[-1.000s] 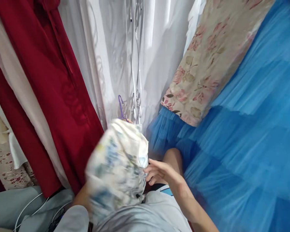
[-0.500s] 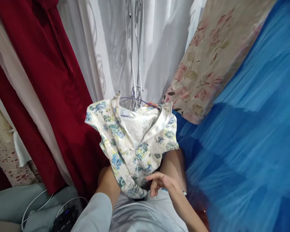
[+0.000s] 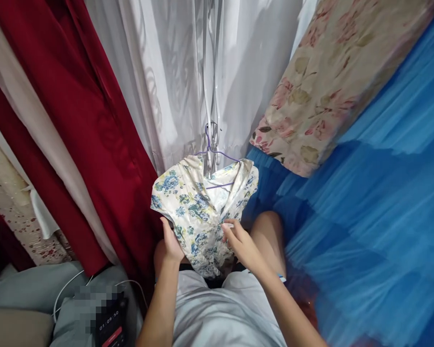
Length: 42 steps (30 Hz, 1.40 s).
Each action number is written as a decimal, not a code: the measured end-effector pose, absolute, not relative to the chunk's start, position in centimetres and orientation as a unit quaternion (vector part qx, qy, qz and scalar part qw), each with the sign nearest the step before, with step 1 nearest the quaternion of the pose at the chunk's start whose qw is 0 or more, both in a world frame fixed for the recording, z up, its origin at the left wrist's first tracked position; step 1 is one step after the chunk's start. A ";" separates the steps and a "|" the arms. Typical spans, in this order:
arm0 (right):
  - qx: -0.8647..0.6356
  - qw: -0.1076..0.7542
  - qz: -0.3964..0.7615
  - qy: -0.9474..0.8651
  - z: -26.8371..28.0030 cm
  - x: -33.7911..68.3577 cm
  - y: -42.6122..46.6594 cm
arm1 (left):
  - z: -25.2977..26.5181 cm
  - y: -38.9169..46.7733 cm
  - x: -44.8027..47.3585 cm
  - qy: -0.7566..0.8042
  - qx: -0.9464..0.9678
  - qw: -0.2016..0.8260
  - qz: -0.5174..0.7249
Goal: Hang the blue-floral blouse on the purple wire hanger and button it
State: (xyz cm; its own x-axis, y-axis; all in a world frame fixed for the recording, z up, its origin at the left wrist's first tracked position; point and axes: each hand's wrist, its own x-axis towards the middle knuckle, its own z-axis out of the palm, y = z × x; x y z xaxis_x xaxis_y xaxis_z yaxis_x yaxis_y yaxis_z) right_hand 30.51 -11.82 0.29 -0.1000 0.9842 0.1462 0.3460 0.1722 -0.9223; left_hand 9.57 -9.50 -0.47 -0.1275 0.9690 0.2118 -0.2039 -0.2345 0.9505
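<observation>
A short-sleeved white blouse (image 3: pixel 198 207) with blue, green and yellow flowers hangs before me on a thin purple hanger (image 3: pixel 222 153). The hanger's hook is up among white straps (image 3: pixel 211 103). My left hand (image 3: pixel 172 245) lies along the blouse's left side below the sleeve, its visible fingers stretched out; part of it is behind the cloth. At the front, under the V neckline, my right hand (image 3: pixel 243 243) has its thumb and forefinger drawn together on the fabric. Its other fingers are partly hidden.
White curtain-like fabric (image 3: pixel 177 86) hangs behind. Long red cloth (image 3: pixel 104 144) hangs at left. A pink-flowered beige garment (image 3: pixel 304 111) and blue tulle (image 3: pixel 365 217) fill the right. At lower left, a phone (image 3: pixel 110 323) showing a timer and a white cable (image 3: pixel 60 294) rest on grey-green cushions (image 3: pixel 32 286).
The blouse has come upright on its hanger, shoulders spread. My left hand has come out from behind it to its side. My right hand has moved up to the front of the cloth.
</observation>
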 end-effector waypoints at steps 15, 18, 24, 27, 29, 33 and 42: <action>-0.531 0.408 0.356 -0.652 -1.3 28.7 -9.3 | -1.2 -10.0 10.8 0.497 0.437 0.150 0.735; -0.517 0.408 0.391 -0.643 -0.9 29.0 -10.1 | -2.6 -10.5 12.5 0.508 0.519 0.042 0.686; -0.473 0.417 0.436 -0.642 0.2 28.6 -10.0 | -5.3 -10.4 15.8 0.497 0.667 0.238 0.501; -0.460 0.445 0.425 -0.640 2.8 28.7 -7.6 | -5.0 -9.6 15.6 0.497 0.704 0.222 0.455; -0.450 0.485 0.422 -0.620 5.7 28.7 -5.1 | -4.4 -9.2 15.0 0.489 0.736 0.216 0.416; -0.402 0.552 0.400 -0.611 12.3 27.6 -0.3 | -3.9 -8.5 14.1 0.491 0.776 0.200 0.341; -0.376 0.606 0.338 -0.614 15.0 26.9 0.0 | 4.2 -4.7 11.7 0.463 0.769 0.176 0.404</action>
State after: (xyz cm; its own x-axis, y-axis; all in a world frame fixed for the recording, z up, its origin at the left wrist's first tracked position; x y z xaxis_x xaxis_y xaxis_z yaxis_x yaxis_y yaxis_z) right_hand 26.92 0.01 15.01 0.0158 0.8715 0.4901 0.0518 0.4888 -0.8709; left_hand 11.75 -4.75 4.19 0.2458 0.8538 0.4589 0.5700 -0.5103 0.6440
